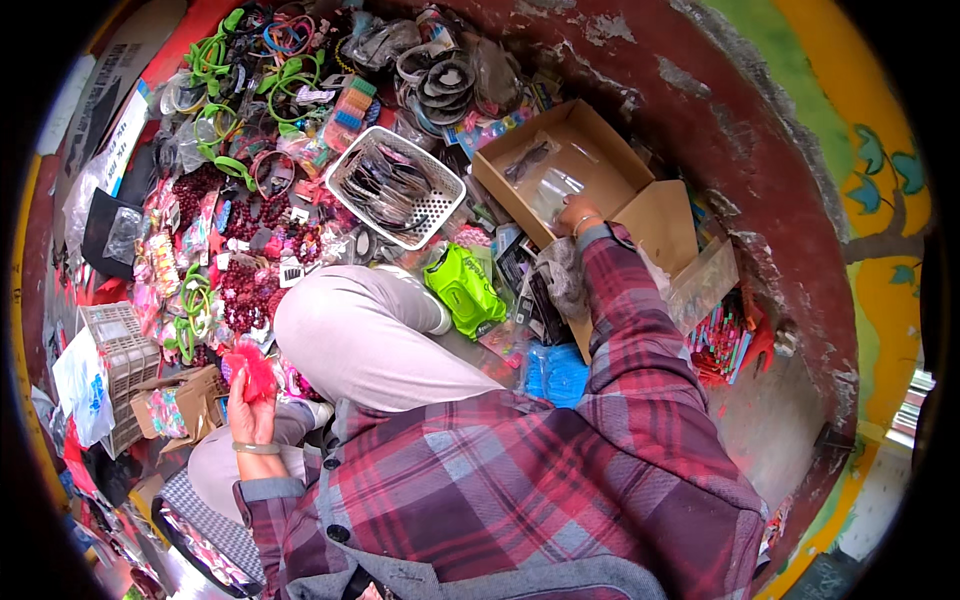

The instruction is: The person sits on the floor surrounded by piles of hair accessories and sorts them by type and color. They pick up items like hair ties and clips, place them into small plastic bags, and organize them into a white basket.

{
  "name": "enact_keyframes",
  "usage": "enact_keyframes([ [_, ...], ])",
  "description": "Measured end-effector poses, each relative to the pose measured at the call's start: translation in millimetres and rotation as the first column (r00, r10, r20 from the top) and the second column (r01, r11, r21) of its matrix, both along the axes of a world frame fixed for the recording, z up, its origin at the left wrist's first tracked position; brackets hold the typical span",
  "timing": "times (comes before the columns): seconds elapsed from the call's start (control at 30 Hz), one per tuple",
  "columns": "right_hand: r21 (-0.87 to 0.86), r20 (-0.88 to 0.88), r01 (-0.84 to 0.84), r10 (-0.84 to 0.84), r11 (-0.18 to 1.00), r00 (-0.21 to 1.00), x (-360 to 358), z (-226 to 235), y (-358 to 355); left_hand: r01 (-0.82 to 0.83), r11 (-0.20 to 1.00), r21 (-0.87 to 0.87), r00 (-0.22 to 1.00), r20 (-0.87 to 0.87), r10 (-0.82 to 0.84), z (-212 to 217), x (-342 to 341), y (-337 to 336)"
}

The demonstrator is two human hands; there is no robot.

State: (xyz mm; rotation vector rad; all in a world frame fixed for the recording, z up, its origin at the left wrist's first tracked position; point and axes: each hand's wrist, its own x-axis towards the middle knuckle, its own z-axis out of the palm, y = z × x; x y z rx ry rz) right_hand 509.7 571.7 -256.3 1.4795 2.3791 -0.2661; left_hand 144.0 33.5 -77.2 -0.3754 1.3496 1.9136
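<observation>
Two hands work well apart; the red fluffy piece (252, 371) sits at the fingertips of the left hand (252, 416), at twelve o'clock from its palm, pinched between thumb and fingers; the clear packet (556, 188) lies at about eleven o'clock from the right hand (577, 214), inside the cardboard box (603, 187), and I cannot tell whether that hand grips it or merely touches it; the left forearm is short in view, pointing to twelve; the right arm stretches up toward eleven, its plaid sleeve (640, 330) crossing the box's near edge; the grey trouser knee (335, 325) bounds the left hand at two o'clock; the white basket (437, 212) stands at nine o'clock from the right hand; the maroon wall (800, 250) curves beyond three; grey floor (765, 430) shows at four o'clock from mid-view.
</observation>
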Motion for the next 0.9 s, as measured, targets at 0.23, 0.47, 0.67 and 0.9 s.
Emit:
enact_keyframes([
  [0.23,-0.145,0.030,0.203,-0.201,0.968,0.979,-25.6,33.7,-34.0,0.018,1.000,-0.002,0.999,0.039,-0.018,-6.5,-6.5,-6.2],
  [0.47,-0.120,0.043,0.138,-0.133,0.983,0.990,-18.7,38.8,-29.1,0.027,0.999,-0.032,0.999,0.036,-0.026,-2.0,1.5,6.0],
  [0.67,-0.156,0.104,0.055,-0.039,0.986,0.994,-7.3,11.1,-20.2,0.055,0.998,0.002,0.998,-0.019,-0.055,7.8,8.2,18.5],
  [0.9,0.006,-0.087,0.182,-0.181,0.983,0.980,-11.5,31.7,-25.7,0.007,1.000,-0.020,1.000,0.004,-0.006,7.1,10.9,6.0],
])
